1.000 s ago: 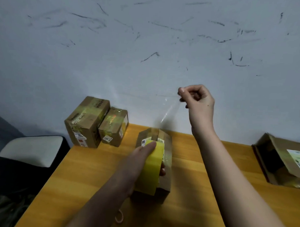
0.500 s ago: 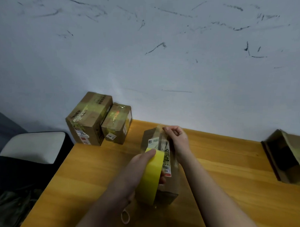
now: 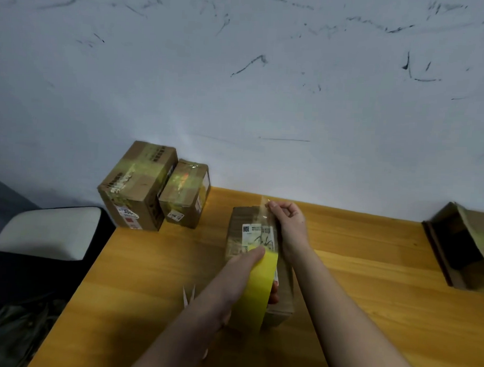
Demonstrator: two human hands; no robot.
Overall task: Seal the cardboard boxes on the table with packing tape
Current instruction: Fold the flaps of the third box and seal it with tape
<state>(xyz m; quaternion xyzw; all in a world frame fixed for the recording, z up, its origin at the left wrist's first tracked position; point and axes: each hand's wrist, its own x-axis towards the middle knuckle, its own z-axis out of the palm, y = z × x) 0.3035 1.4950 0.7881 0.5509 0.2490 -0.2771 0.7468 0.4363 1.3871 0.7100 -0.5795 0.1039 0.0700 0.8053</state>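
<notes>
The cardboard box (image 3: 256,255) being sealed is small and brown, lying lengthwise toward the wall near the middle of the wooden table (image 3: 368,297), with a white printed shipping label (image 3: 257,236) on its top and a strip of clear tape (image 3: 267,214) stretched along that top toward the far end. The tape roll (image 3: 259,291) is bright yellow on its outer face and stands on edge over the box's near half. From the box, two already taped boxes sit at about ten o'clock against the wall: a larger box (image 3: 136,188) and, touching its right side, a smaller box (image 3: 187,193), both at the table's far left corner. At about three o'clock, well apart at the right edge, an open box (image 3: 458,245) lies on its side. Bare tabletop stretches between the central box and that open one, and also to the left toward nine o'clock, where the table edge drops off beside a white-cushioned chair (image 3: 50,231). Scissor tips (image 3: 189,294) show just left of the left forearm. The left hand (image 3: 232,284) grips the roll, thumb laid along its yellow face and fingers curled behind it. The right hand (image 3: 289,220) pinches the free tape end at the box's far edge, fingers curled.
</notes>
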